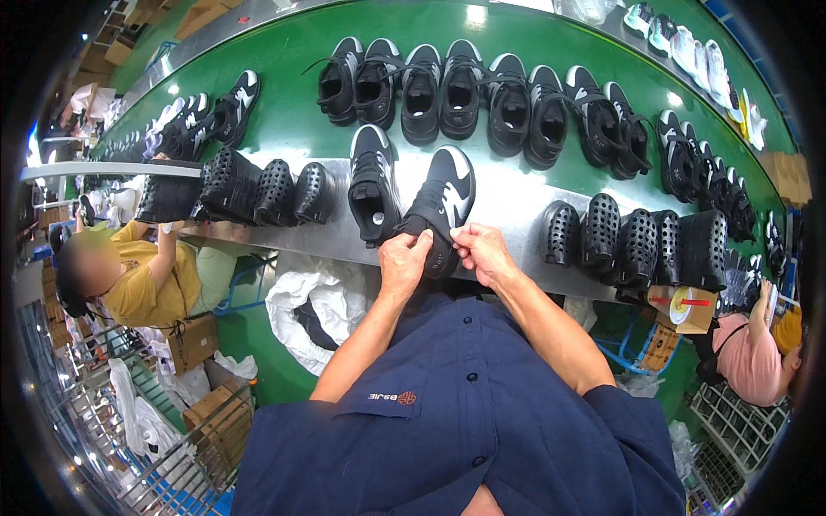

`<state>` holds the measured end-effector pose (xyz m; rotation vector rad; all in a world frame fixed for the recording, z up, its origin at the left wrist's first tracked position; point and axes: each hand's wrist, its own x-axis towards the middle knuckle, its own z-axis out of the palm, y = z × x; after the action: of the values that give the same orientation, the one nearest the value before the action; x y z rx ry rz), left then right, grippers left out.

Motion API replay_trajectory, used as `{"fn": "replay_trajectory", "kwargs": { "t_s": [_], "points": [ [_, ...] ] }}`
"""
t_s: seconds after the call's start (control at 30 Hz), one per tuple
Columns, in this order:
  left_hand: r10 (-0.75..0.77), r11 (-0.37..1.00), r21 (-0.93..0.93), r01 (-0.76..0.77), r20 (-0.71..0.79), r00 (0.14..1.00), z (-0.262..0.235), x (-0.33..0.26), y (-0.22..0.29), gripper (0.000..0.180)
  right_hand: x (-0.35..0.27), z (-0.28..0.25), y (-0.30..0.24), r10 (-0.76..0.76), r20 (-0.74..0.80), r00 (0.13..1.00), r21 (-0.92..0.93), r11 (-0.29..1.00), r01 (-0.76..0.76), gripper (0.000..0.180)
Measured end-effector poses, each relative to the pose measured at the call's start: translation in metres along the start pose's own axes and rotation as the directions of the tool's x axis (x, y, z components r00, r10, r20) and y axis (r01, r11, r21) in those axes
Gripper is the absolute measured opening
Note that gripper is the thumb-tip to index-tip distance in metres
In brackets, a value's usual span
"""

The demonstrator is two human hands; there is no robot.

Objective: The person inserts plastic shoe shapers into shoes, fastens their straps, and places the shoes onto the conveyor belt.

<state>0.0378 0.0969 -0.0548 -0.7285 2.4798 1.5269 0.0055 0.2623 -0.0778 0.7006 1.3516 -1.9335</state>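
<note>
A black sneaker with a white-and-grey toe lies in front of me at the table's near edge, its toe pointing away. My left hand is closed in a pinch on the left side of its opening. On the other side, my right hand pinches at the sneaker's collar with thumb and forefinger; whether a lace is between the fingertips is too small to tell. Just left of it stands a matching sneaker, also toe away, touched by neither hand.
Several black sneakers stand in a row on the green belt. Perforated black shoe forms line the metal edge at right, with more forms at left. A white sack is below. Co-workers sit on both sides.
</note>
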Motion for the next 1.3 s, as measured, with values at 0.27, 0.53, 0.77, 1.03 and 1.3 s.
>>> {"fn": "replay_trajectory", "kwargs": {
  "t_s": [0.27, 0.53, 0.77, 1.03, 1.3],
  "points": [
    [-0.022, 0.999, -0.032, 0.021, -0.020, 1.000, 0.001, -0.002, 0.002, 0.033, 0.003, 0.001, 0.008, 0.008, 0.015, 1.000, -0.026, 1.000, -0.007, 0.012],
    [0.039, 0.999, 0.009, -0.039, 0.001, 0.999, 0.007, -0.009, 0.010, 0.030, 0.008, -0.010, 0.010, -0.034, 0.008, 0.999, -0.164, 0.986, 0.035, 0.021],
    [0.570, 0.733, 0.470, -0.492, -0.031, 0.821, -0.015, -0.019, 0.008, 0.023, -0.033, -0.010, -0.012, -0.325, -0.093, 0.941, -0.782, 0.609, 0.133, 0.049],
    [0.767, 0.529, 0.478, -0.701, 0.084, 0.636, -0.005, 0.004, 0.011, 0.026, -0.025, 0.011, 0.009, -0.533, 0.045, 0.845, -0.897, 0.351, 0.269, 0.035],
    [0.806, 0.422, 0.368, -0.828, 0.267, 0.529, -0.008, 0.012, 0.026, 0.012, -0.022, 0.021, 0.012, -0.563, 0.103, 0.820, -0.961, 0.156, 0.228, 0.030]
  ]
}}
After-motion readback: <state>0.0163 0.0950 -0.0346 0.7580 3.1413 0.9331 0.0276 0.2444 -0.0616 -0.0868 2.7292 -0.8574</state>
